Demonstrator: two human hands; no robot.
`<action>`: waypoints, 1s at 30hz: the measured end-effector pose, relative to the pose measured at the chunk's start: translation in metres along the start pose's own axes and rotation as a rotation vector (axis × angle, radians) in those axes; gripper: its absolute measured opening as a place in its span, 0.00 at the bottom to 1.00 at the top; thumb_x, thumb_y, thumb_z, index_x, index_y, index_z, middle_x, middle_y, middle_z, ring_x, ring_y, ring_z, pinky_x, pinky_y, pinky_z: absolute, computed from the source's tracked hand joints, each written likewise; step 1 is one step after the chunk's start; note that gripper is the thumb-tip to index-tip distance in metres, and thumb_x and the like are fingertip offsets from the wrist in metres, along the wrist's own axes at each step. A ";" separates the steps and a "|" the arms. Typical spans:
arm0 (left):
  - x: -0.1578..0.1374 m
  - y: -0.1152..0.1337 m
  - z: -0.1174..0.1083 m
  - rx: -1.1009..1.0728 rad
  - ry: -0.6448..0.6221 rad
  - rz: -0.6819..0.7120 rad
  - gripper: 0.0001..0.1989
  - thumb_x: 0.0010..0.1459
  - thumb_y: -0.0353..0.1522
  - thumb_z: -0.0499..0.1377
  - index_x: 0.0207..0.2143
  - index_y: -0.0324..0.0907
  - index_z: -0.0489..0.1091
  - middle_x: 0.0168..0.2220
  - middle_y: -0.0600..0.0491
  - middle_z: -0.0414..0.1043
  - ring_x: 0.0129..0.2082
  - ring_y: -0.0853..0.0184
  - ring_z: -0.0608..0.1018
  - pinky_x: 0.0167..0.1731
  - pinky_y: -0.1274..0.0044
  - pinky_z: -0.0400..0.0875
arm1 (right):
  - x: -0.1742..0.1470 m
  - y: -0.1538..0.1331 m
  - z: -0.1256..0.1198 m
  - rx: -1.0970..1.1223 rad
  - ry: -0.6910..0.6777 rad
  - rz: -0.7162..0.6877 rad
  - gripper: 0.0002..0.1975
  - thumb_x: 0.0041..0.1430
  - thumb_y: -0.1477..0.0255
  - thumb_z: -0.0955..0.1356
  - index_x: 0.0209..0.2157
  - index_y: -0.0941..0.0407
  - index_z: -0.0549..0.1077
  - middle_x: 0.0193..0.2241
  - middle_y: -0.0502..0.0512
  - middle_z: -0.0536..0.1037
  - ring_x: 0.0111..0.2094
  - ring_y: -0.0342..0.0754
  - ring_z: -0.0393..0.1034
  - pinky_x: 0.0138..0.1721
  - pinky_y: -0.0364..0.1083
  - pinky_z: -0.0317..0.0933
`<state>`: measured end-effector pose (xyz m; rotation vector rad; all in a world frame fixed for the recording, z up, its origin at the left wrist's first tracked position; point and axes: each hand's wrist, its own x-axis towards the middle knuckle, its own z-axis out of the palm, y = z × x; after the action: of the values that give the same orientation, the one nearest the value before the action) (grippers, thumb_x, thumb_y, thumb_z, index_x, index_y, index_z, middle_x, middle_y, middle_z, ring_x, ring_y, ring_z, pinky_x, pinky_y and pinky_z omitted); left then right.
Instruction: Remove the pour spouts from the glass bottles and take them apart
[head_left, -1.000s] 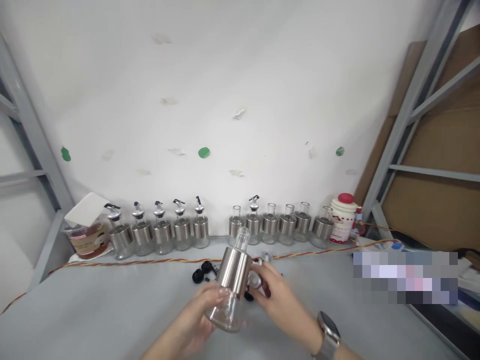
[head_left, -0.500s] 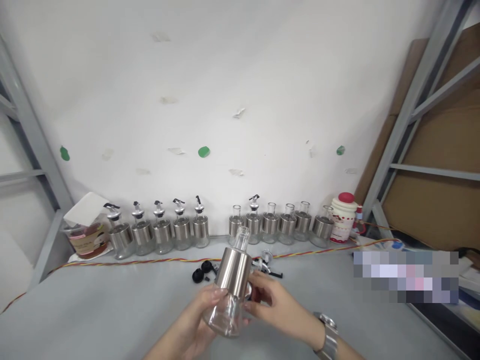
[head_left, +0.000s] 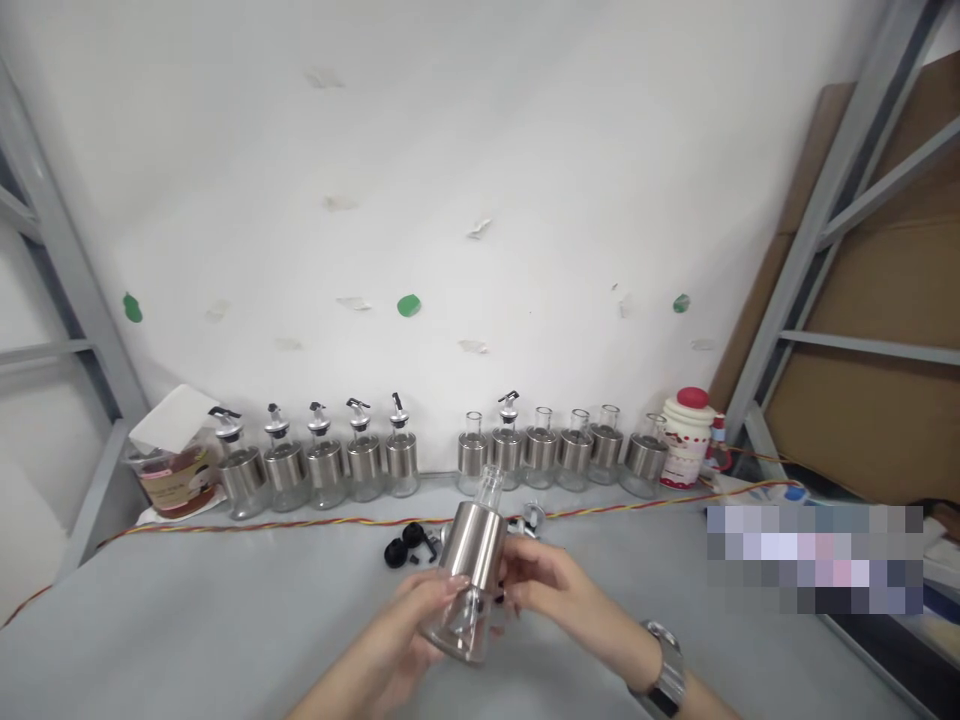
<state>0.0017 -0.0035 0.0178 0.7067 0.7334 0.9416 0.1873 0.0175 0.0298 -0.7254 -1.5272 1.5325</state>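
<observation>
My left hand (head_left: 409, 625) is closed around the lower part of a glass oil bottle (head_left: 472, 545) with a brushed steel sleeve. The bottle leans slightly to the right, and its glass neck has no spout on it. To the right of the bottle, my right hand (head_left: 551, 585) has its fingers curled inward. A small dark bit shows at its fingertips, mostly hidden by the bottle, too little to name. Just beyond the hands lie black round caps (head_left: 405, 543) and silver pourer parts (head_left: 529, 520), partly covered by the bottle and my right hand.
Bottles with pourer spouts (head_left: 326, 470) line the wall at left; mostly spoutless ones (head_left: 574, 455) stand at right. A twisted red-yellow wire (head_left: 300, 523) crosses the grey table (head_left: 225, 620). A drink cup (head_left: 176, 480) and a white jar (head_left: 684, 440) stand at the row's ends.
The bottle in my left hand has shifted slightly right and its neck sits a little lower. My right hand has moved slightly right, still beside the bottle.
</observation>
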 end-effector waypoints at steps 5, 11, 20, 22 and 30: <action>-0.001 0.000 0.000 0.103 -0.009 -0.080 0.18 0.42 0.33 0.63 0.34 0.35 0.63 0.33 0.43 0.74 0.34 0.57 0.76 0.42 0.64 0.64 | -0.001 -0.001 -0.007 0.244 0.198 0.021 0.14 0.50 0.64 0.67 0.37 0.57 0.73 0.16 0.44 0.62 0.18 0.37 0.53 0.19 0.38 0.50; -0.005 -0.006 0.009 0.234 -0.020 -0.104 0.22 0.36 0.37 0.66 0.34 0.34 0.66 0.30 0.46 0.73 0.30 0.57 0.76 0.38 0.65 0.65 | 0.000 0.000 -0.002 0.355 0.459 0.053 0.11 0.46 0.63 0.70 0.27 0.57 0.75 0.22 0.50 0.72 0.23 0.41 0.62 0.23 0.38 0.54; 0.013 0.027 -0.013 0.335 0.349 0.396 0.24 0.47 0.43 0.58 0.44 0.40 0.67 0.46 0.46 0.67 0.40 0.62 0.71 0.27 0.79 0.67 | 0.041 -0.062 0.005 -0.264 0.425 -0.390 0.12 0.51 0.63 0.66 0.34 0.56 0.70 0.30 0.52 0.72 0.33 0.46 0.64 0.35 0.43 0.58; 0.016 0.031 -0.022 0.428 0.457 0.487 0.27 0.47 0.42 0.58 0.49 0.43 0.62 0.43 0.48 0.68 0.40 0.62 0.72 0.23 0.81 0.66 | 0.062 -0.064 0.007 -0.513 0.476 -0.466 0.11 0.52 0.63 0.65 0.29 0.57 0.68 0.25 0.49 0.68 0.28 0.43 0.62 0.31 0.42 0.56; 0.020 0.025 -0.029 0.458 0.518 0.574 0.40 0.48 0.41 0.58 0.58 0.49 0.38 0.40 0.48 0.70 0.38 0.63 0.74 0.16 0.84 0.61 | 0.137 -0.018 0.011 -0.792 0.538 -0.484 0.13 0.51 0.62 0.64 0.22 0.56 0.66 0.18 0.46 0.62 0.22 0.42 0.56 0.23 0.40 0.51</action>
<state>-0.0249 0.0309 0.0167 1.1270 1.2628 1.5347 0.1145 0.1284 0.0696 -1.0007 -1.6904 0.2968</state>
